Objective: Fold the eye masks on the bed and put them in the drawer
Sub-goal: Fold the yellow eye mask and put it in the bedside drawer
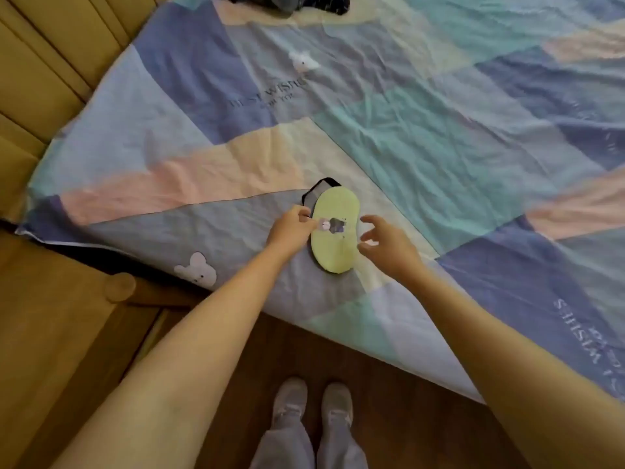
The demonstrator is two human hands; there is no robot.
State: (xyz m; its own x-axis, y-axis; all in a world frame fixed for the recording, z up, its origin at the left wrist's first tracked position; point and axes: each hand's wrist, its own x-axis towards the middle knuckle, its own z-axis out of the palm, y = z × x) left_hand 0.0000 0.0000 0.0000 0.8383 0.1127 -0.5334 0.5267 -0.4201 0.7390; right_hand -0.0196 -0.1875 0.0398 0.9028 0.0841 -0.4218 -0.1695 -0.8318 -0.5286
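Shoes (pixel 313 401) planted, we pinch the eye mask (pixel 335 228) on the bed (pixel 439 130) with our left hand (pixel 292 225), right hand (pixel 382 240) fingers apart; folding likely comes next.

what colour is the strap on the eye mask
Black. The strap loops out from the far end of the pale yellow-green eye mask; the head view shows it.
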